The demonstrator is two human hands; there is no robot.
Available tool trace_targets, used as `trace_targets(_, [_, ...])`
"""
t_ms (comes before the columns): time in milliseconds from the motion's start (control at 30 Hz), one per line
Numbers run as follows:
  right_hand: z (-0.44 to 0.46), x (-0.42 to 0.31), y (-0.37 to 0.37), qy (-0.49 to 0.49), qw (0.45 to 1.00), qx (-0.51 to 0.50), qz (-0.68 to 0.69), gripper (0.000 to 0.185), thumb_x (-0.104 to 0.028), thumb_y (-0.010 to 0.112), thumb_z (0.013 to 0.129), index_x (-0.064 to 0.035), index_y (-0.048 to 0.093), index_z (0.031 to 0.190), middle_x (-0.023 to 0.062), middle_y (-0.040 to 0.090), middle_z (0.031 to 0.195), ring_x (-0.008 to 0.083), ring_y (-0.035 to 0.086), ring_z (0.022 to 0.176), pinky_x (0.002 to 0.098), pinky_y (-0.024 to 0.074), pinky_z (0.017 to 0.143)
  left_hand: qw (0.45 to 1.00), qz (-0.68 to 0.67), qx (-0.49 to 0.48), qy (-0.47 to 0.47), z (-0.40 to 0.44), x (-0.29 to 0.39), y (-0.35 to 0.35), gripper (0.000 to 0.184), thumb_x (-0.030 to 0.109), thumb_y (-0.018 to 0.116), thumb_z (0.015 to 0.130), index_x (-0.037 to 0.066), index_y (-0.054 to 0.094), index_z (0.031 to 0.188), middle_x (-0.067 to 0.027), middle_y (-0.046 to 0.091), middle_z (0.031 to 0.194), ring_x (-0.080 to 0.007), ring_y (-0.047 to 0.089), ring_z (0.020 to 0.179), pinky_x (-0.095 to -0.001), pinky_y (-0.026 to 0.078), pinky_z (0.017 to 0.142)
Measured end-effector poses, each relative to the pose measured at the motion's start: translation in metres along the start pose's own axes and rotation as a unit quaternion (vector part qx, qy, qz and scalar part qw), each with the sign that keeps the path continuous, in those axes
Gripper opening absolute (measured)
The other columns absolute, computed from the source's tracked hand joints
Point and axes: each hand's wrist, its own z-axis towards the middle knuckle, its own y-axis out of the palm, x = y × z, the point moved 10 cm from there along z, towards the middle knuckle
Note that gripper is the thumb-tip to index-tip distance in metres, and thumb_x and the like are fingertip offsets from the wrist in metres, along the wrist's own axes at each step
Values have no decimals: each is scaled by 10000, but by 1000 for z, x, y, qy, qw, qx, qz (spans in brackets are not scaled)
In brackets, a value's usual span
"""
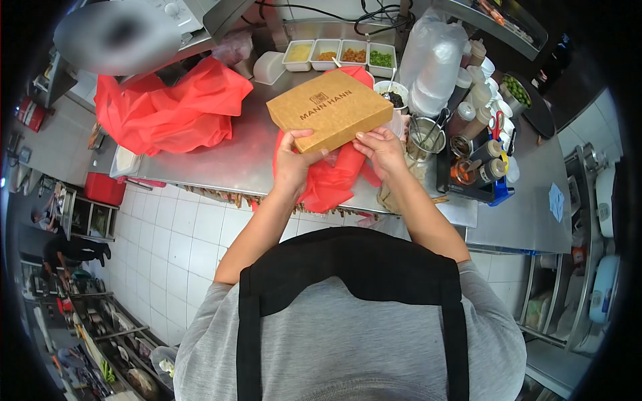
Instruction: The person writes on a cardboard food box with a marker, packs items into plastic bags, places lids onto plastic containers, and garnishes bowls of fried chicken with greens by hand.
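A brown cardboard takeaway box (328,110) printed "MANN HANN" is held closed above the steel counter, slightly tilted. My left hand (293,157) grips its near left corner, thumb along the front side. At the near right corner, my right hand (381,150) pinches the box with thumb and fingers. Beneath the box lies a red plastic bag (331,184), crumpled and hanging toward the counter's front edge; the box hides part of it. Whether either hand also holds some of the bag, I cannot tell.
Another red bag (174,107) stands bunched at the left. White tubs (326,55) of chopped toppings line the back. Stacked plastic containers (431,67), a metal pot (425,139) and several sauce bottles (478,123) crowd the right. A blue cloth (556,202) lies far right.
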Motion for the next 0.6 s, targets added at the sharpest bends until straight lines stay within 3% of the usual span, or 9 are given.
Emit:
trace_targets(67, [-2, 1, 10, 21, 995, -25, 89, 349, -87, 643, 834, -20, 472, 1132, 86, 627, 1007, 180, 619, 934, 335, 504, 827, 1000, -2, 2, 0, -5, -5, 6, 464, -169, 653, 698, 42, 481, 1074, -135, 528, 1095, -227, 574, 994, -327, 529, 827])
trace_targets(233, [-9, 0, 17, -37, 988, 24, 149, 358, -11, 602, 800, -2, 475, 1134, 101, 585, 1058, 216, 580, 998, 365, 483, 868, 994, 71, -64, 50, -33, -35, 33, 563, -127, 688, 699, 63, 452, 1173, -133, 510, 1123, -202, 526, 1072, -305, 507, 836])
trace_targets(267, [-4, 0, 10, -50, 988, 25, 147, 366, -1, 590, 790, 3, 475, 1137, 107, 583, 1059, 225, 581, 997, 362, 483, 870, 995, 65, -54, 58, -42, -33, 32, 695, -42, 677, 764, 99, 299, 1330, -128, 493, 1140, -203, 484, 1125, -325, 490, 865])
trace_targets(367, [10, 7, -13, 52, 990, -14, 132, 410, -12, 566, 761, 18, 470, 1159, 126, 582, 1062, 246, 581, 997, 361, 483, 877, 992, -52, 94, 64, -33, -21, -22, 773, 33, 618, 844, 150, 105, 1411, -116, 474, 1152, -210, 481, 1128, -338, 484, 871])
trace_targets(433, [18, 3, -17, 92, 990, -42, 103, 437, -60, 569, 758, 31, 462, 1171, 135, 587, 1047, 255, 602, 943, 374, 501, 848, 992, -105, 68, -5, -19, -17, -49, 804, 78, 563, 893, 187, -29, 1426, -116, 461, 1216, -229, 478, 1148, -359, 483, 877])
trace_targets(500, [29, 3, -13, 143, 982, -78, 91, 435, -68, 572, 763, 35, 464, 1171, 140, 591, 1047, 258, 614, 912, 369, 514, 821, 991, -130, -14, -29, -19, -1, -38, 697, 20, 550, 883, 176, 140, 1425, -120, 462, 1271, -233, 508, 1129, -355, 509, 857])
trace_targets(533, [30, 0, -8, 147, 983, -73, 87, 459, -150, 603, 791, 40, 462, 1185, 150, 597, 1059, 256, 625, 897, 353, 529, 783, 991, -113, -62, -36, -17, -2, -35, 671, 5, 549, 877, 170, 186, 1418, -121, 460, 1283, -232, 520, 1117, -353, 516, 853])
trace_targets(567, [41, -6, -16, 96, 995, -21, 20, 457, -177, 619, 793, 44, 481, 1169, 151, 595, 1070, 251, 628, 895, 346, 530, 771, 989, -94, -110, -44, -17, -4, -29, 648, -10, 548, 872, 165, 233, 1410, -122, 457, 1295, -231, 532, 1104, -351, 522, 849])
trace_targets(600, [53, -13, -25, 43, 997, 32, -47, 459, -204, 635, 796, 49, 500, 1153, 152, 593, 1082, 246, 631, 892, 339, 531, 760, 991, -79, -101, -45, -20, -4, -28, 564, -73, 576, 825, 135, 390, 1316, -108, 482, 1247, -215, 569, 1032, -338, 535, 840])
